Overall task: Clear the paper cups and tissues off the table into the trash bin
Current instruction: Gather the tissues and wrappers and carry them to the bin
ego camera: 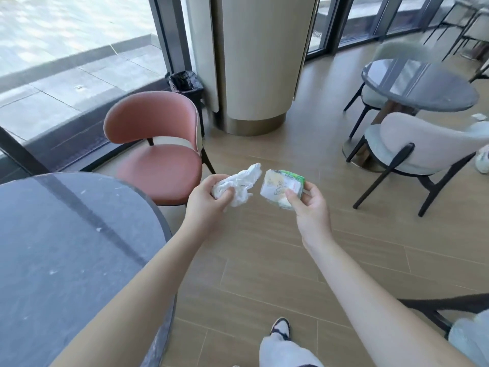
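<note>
Wood floor (264, 260) fills most of the room, with big windows (66, 49) at the back and a wide round pillar (259, 62) in the middle. Down on the left sits a dark round table (66, 247). A pink chair (156, 149) stands just past it. Behind that chair, by the window, is a black trash bin (185, 83) with a bag inside. Another round table (418, 86) and a pale chair (423, 152) stand off to the right. Both arms reach out over the floor. The left hand (206, 202) is squeezed around a crumpled white tissue (240, 184). The right hand (309, 207) pinches a small tissue pack (280, 186) with a green edge. Tissue and pack nearly touch, well away from the bin.
</note>
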### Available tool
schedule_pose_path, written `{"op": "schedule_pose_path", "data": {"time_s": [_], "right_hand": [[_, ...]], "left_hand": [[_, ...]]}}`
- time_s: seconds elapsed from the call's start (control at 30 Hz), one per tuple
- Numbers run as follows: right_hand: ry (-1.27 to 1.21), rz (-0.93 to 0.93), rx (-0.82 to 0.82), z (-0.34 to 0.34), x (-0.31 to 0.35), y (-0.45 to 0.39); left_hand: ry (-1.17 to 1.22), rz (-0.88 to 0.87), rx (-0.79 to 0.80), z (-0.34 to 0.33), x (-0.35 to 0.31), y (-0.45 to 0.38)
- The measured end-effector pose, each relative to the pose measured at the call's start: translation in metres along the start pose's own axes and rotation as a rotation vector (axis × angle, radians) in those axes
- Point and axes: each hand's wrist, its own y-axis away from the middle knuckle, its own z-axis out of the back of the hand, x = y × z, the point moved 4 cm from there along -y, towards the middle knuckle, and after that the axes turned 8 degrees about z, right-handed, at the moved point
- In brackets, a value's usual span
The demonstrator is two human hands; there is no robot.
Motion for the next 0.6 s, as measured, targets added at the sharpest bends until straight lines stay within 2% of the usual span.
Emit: {"op": "schedule_pose_path", "data": {"time_s": [0.23,0.6], "right_hand": [[-0.039,-0.008,0.042,-0.015,-0.033,-0.145],[-0.042,-0.021,0.109,-0.04,-0.041,-0.346]], "left_hand": [[-0.022,0.03,-0.029,-0.042,-0.016,-0.127],[-0.023,0.096,-0.097,-0.094,-0.055,-0.296]]}}
